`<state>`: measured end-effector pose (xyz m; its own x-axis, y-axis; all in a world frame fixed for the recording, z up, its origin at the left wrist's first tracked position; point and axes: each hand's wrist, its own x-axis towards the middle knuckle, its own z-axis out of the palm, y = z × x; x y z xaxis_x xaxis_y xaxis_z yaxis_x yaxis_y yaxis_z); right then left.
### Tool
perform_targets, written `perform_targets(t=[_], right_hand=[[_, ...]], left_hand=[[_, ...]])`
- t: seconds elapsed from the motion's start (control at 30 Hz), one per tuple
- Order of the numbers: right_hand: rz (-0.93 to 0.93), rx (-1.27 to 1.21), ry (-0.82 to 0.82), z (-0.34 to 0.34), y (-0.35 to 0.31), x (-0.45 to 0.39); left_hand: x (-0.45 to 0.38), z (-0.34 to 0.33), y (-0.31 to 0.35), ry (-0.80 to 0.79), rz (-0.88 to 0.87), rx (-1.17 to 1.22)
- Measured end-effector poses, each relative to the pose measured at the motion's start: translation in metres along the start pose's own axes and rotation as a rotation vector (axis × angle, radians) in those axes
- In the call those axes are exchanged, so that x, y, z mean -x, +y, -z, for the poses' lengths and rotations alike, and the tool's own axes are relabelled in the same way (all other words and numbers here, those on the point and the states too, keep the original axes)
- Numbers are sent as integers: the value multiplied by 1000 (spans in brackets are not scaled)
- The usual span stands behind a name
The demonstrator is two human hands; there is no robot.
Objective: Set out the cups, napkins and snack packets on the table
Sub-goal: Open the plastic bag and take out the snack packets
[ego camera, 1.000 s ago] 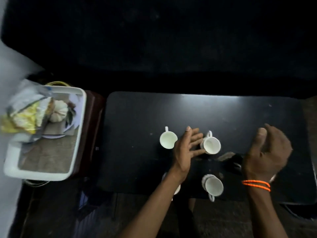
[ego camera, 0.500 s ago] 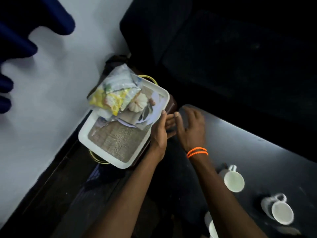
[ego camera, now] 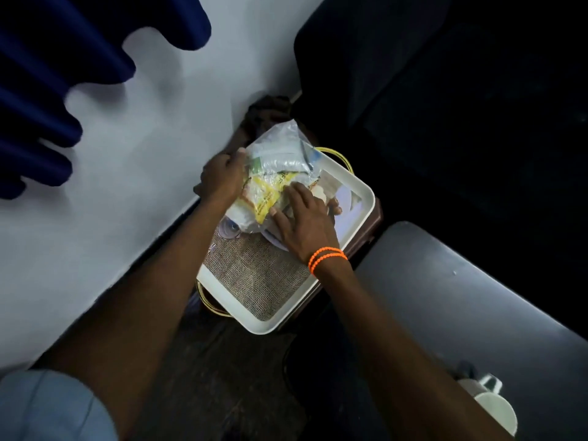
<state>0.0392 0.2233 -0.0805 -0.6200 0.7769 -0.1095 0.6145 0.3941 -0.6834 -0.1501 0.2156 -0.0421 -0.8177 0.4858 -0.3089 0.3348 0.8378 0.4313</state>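
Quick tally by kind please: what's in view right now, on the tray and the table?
Clear bag of snack packets: 1, on the tray, both hands on it
Plate: 1
Woven mat: 1
White cup: 1, on the table
Total: 4, plus the tray

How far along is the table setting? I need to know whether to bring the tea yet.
Done: at least one cup stands on the table; the rest of the table is out of view. In hand: the left hand and right hand are both on the snack packets, which lie on the tray. Left: moving the packets to the table, then the napkins, which I cannot pick out.
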Motion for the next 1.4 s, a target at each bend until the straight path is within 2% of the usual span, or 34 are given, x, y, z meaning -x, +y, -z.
perform_targets(t=[0.07,0.17,0.27,0.3,0.37,0.43,0.5,0.57,0.63,0.73,0.83,0.9,0.97,1.07,1.17,1.23,1.3,1.33,1.4], right_hand=[[-36,-8,17,-5,0,7],[-121,-115,4,-2,4,20],[-245,-373,182,10,6,35],[-305,-458,252,16,5,39],[-430,-646,322,24,4,43],[-550,-885,217,32,2,40],[-675,-1162,74,36,0,35],[-704,-1297,22,41,-4,36],[-666,-1353,50,46,-4,44],[-568,-1441,135,57,8,64],[-495,-1454,260,72,25,96],[-543,-1392,386,79,37,122],[-609,-1342,474,80,52,150],[-800,-1233,462,75,76,189],[-1091,-906,344,64,101,220],[-1189,-854,427,66,109,237],[-1140,-989,574,71,113,248],[-1076,-1080,597,73,115,252],[-958,-1249,541,76,115,255]], left_hand=[[-5,9,-1,-61,14,77],[-1,18,-1,-80,-57,208],[12,18,0,-270,-83,481],[15,14,-1,-291,-90,489],[21,0,-6,-227,-107,396],[31,-17,-7,-257,-122,305],[46,-28,-1,-412,-135,332],[64,-30,10,-526,-137,390],[80,-28,21,-560,-178,387],[108,-22,37,-481,-293,325],[149,-33,50,-533,-378,382],[180,-51,53,-539,-421,387],[208,-72,51,-466,-481,315],[239,-94,48,-407,-510,187],[262,-104,45,-455,-487,118],[278,-107,42,-559,-461,212],[293,-107,40,-723,-381,416],[300,-108,38,-782,-362,495],[314,-107,35,-814,-365,543]])
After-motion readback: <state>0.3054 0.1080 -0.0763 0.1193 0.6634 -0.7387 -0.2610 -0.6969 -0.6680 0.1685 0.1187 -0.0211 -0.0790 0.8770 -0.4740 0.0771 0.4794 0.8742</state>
